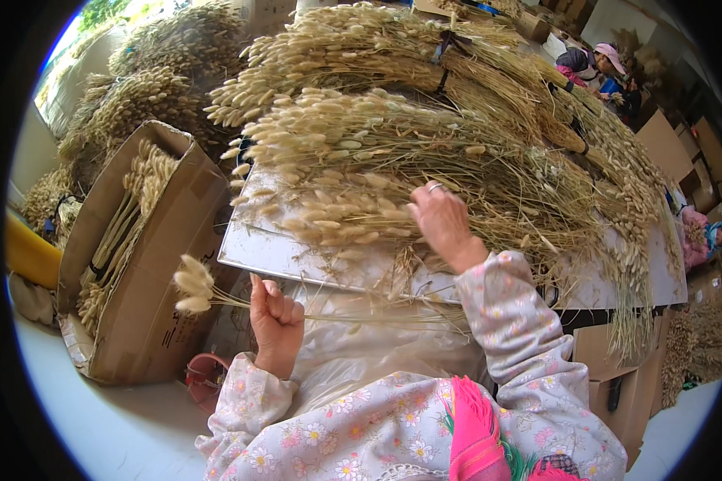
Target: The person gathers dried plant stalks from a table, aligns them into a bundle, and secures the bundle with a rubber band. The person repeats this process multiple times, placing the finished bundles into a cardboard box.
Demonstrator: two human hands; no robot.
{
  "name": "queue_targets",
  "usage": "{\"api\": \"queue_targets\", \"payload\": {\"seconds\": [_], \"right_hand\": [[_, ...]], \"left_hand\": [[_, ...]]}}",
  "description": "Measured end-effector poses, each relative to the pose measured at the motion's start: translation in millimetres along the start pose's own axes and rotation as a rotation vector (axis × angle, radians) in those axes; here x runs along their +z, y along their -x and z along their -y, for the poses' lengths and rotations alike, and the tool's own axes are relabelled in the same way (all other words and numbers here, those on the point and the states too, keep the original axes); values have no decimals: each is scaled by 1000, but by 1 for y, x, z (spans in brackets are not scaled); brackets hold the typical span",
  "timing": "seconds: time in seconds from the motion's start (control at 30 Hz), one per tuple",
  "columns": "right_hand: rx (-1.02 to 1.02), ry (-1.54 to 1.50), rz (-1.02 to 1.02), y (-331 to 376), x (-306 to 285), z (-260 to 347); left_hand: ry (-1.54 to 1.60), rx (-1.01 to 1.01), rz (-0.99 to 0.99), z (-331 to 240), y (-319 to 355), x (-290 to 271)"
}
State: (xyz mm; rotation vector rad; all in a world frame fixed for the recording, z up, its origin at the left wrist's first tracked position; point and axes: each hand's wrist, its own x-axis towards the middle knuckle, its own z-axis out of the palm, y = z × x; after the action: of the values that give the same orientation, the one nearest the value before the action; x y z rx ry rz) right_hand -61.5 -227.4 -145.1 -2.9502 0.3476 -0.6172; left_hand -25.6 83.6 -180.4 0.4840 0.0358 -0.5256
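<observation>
My left hand is closed around a few thin dried grass stems that run across my lap; their fluffy pale heads stick out to the left. My right hand, a ring on one finger, reaches into a big heap of dried fluffy-headed grass lying on a white table and touches the stalks there. More tied bundles are piled behind the heap. Floral sleeves cover both forearms.
An open cardboard box at the left holds sorted grass bunches. A red bucket sits on the floor below it. More boxes stand under the table at right. Other people work at the far right, amid more grass piles.
</observation>
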Motion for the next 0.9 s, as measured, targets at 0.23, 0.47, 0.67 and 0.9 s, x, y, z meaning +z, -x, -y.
{"api": "queue_targets", "payload": {"seconds": [0.23, 0.47, 0.67, 0.9], "right_hand": [[-75, 128, -74, -4, -5, -19], [-458, -108, -302, 16, -30, 95], [-507, -279, -130, 42, -12, 143], [-480, -325, 128, 73, -25, 67]], "left_hand": [[-48, -9, -15, 3, -2, 7], [-243, 54, -41, 10, 3, 38], [-246, 79, -42, 0, 4, 35], [-73, 104, -19, -17, -2, 15]]}}
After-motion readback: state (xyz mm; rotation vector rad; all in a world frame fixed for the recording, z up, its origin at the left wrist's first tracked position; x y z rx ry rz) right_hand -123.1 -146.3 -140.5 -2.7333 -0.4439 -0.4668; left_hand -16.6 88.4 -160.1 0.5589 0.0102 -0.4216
